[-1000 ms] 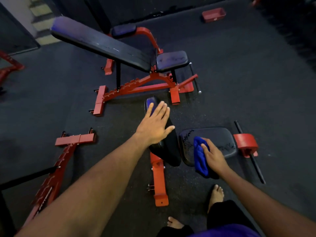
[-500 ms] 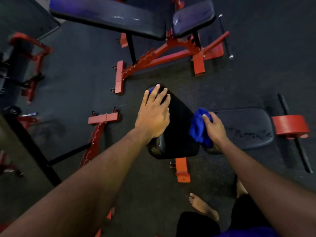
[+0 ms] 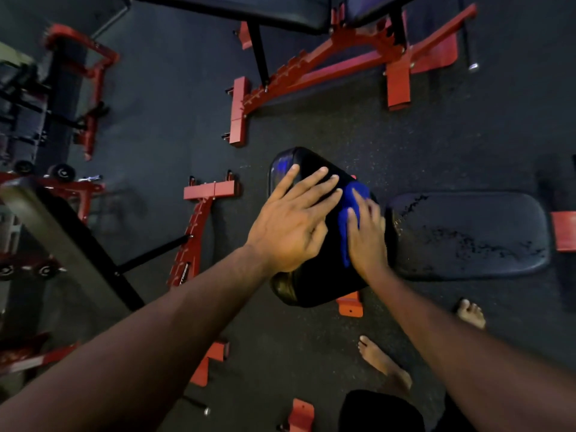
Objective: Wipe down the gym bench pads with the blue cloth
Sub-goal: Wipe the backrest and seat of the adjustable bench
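Going left to right, my left hand (image 3: pixel 291 224) lies flat on the raised black vinyl back pad (image 3: pixel 311 275) of the nearest bench, fingers straight and spread, gripping nothing, just steadying it. Just beside it, my right hand (image 3: pixel 366 235) presses the soft blue cloth (image 3: pixel 350 207) against the same pad's right side; the fingers lie fairly straight over the bunched fabric, pressing rather than pinching it. To the right, just beside the back pad, sits the flat black seat pad (image 3: pixel 467 235), its surface cracked and flaking.

I judge the cloth light and limp, so it will fold and slide under the palm; best to take it with the whole hand spread over the bunch. The vinyl looks smooth and likely slick, and the padding should give a little under pressure. On the seat's worn patches the cloth may snag.

I see no containers here, so nothing to report inside any.
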### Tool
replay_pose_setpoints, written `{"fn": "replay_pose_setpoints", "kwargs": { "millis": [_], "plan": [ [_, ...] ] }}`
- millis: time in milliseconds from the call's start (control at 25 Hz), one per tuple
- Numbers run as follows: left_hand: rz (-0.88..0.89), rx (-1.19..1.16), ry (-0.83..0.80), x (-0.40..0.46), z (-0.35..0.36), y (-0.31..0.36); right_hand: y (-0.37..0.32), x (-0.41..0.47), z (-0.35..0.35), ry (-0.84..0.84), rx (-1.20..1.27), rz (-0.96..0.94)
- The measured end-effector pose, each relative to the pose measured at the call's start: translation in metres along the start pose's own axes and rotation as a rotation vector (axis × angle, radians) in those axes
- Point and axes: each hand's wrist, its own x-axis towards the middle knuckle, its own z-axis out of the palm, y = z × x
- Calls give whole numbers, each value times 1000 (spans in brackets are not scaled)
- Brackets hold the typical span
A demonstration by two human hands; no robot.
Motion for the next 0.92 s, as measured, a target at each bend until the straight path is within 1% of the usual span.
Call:
{"fn": "replay_pose_setpoints", "kwargs": {
  "millis": [80,160,240,280,400,440,480,520,560,640,680,760,800,920],
  "plan": [
    [-5,-7,10,0,0,1,17,-54,-4,-45,51,-1],
    [1,1,9,0,0,3,29,-76,-7,-79,79,22],
    [5,20,-5,1,0,2,34,-56,-2,-66,44,29],
    [-2,40,-26,1,-1,1,33,-34,1,-45,10,71],
    [-30,135,-105,3,-3,3,3,44,3,-24,-67,331],
    [-34,162,-122,3,-3,3,-14,61,3,-29,-64,360],
    [-34,179,-125,3,-3,3,-30,67,0,-18,-52,332],
    [-35,186,-117,2,-2,3,-42,63,-1,1,-39,261],
    [-36,184,-102,2,-2,4,-48,48,-5,28,-21,148],
    [-34,168,-87,4,-2,4,-37,-4,-11,56,19,-64],
    [-35,162,-91,3,-2,3,-20,-36,-12,16,22,-109],
    [-41,156,-99,2,-1,2,19,-79,-12,-82,-21,-56],
    [-42,153,-104,2,-2,2,36,-83,-10,-94,-40,-14],
    [-36,151,-98,3,-2,1,49,-33,2,-74,-132,182]
  ]
}}
